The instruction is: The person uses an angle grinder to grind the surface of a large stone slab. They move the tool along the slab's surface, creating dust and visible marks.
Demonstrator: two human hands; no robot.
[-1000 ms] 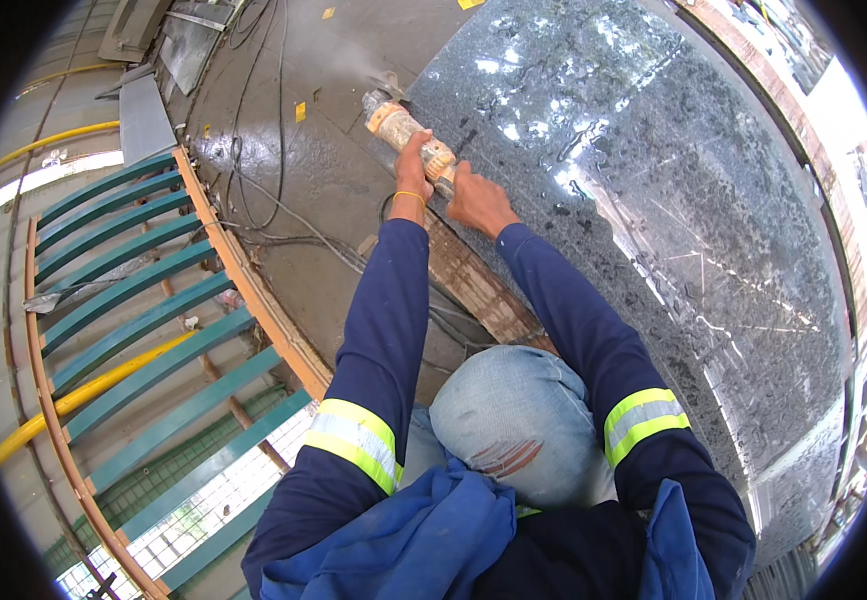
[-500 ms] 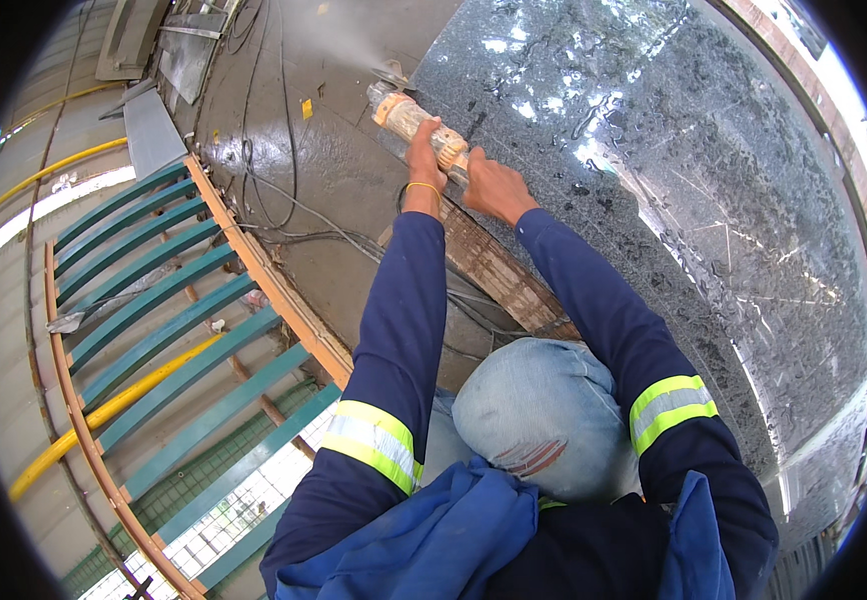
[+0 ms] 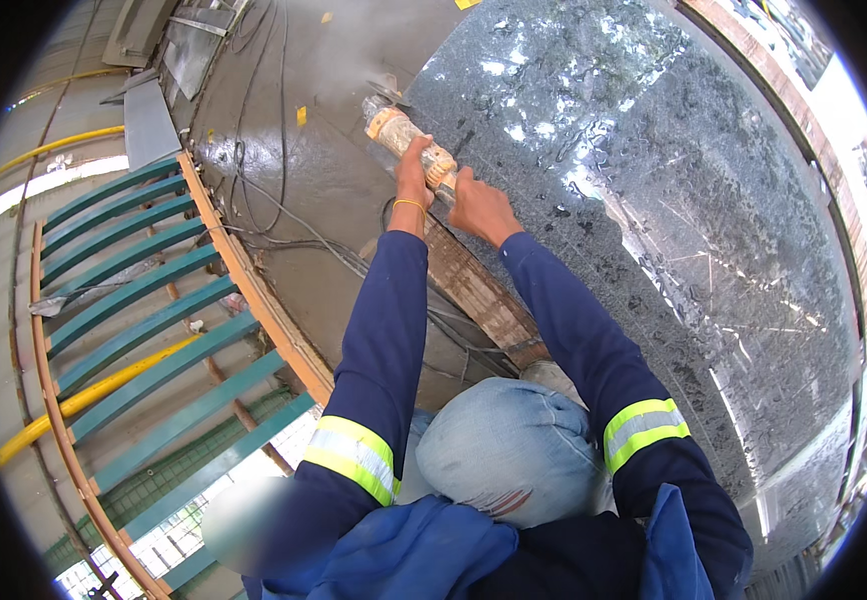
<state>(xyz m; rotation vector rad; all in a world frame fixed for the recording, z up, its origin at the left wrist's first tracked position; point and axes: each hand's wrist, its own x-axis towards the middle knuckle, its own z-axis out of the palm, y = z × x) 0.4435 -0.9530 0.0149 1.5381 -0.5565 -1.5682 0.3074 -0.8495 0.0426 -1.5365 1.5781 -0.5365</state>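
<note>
The left hand (image 3: 413, 178) is wrapping its fingers around the middle of a worn orange-and-grey cylindrical power tool (image 3: 394, 130), a thin yellow band (image 3: 409, 203) circling that wrist. The right hand (image 3: 484, 210), nearer and further right, is clenching around the tool's rear end; its fingertips are partly hidden, so I cannot tell exactly how they are lying. The tool is slanting, its head pointing far and left, beside the far part of the left edge of a large, dark grey, speckled, wet stone slab (image 3: 674, 250). A thin flat metal piece (image 3: 390, 94) is jutting from the head toward that edge; I cannot tell whether it is touching the stone. Pale mist (image 3: 339, 60) is spreading over the wet brown floor (image 3: 324, 140) beyond the head.

A rough brown wooden beam (image 3: 482, 300) is running along the slab's left side, between the hands and a knee in faded blue denim (image 3: 509, 450). Thin dark cables (image 3: 319, 240) are trailing across the floor to the left. Further left, an orange-edged frame with green slats (image 3: 236, 252) is standing near a yellow pipe (image 3: 79, 398), and a flat grey panel (image 3: 152, 125) is resting at its far end.
</note>
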